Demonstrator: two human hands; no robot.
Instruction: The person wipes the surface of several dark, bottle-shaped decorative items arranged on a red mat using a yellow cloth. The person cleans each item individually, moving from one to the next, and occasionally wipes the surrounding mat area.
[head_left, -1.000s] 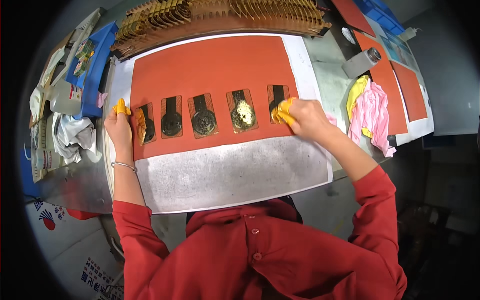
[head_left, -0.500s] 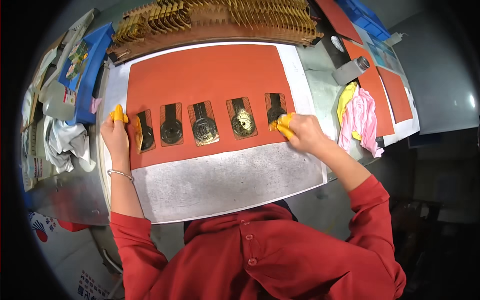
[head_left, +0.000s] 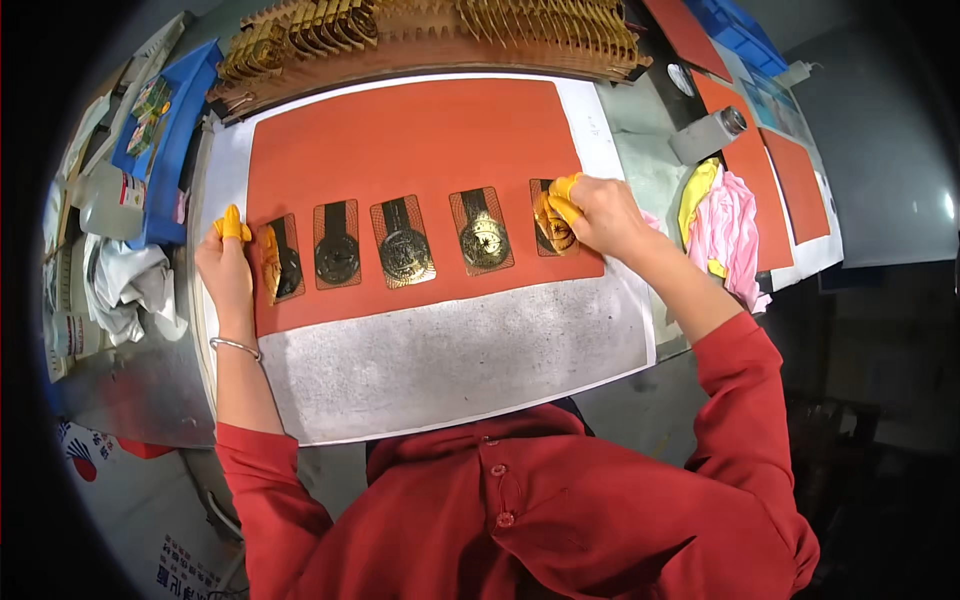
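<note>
five rectangular plates (head_left: 404, 240), dark, glossy, their round motifs glinting gold, lie in a row on a matte orange-red mat (head_left: 420, 130). the right hand (head_left: 605, 215) arches over the rightmost, yellow-capped fingers (head_left: 564, 208) bunched; the left hand (head_left: 228, 268) curls beside the mat's left edge. whether either pinches anything i can't tell. beyond, a brown rack (head_left: 430, 56) holds golden pieces (head_left: 332, 26).
</note>
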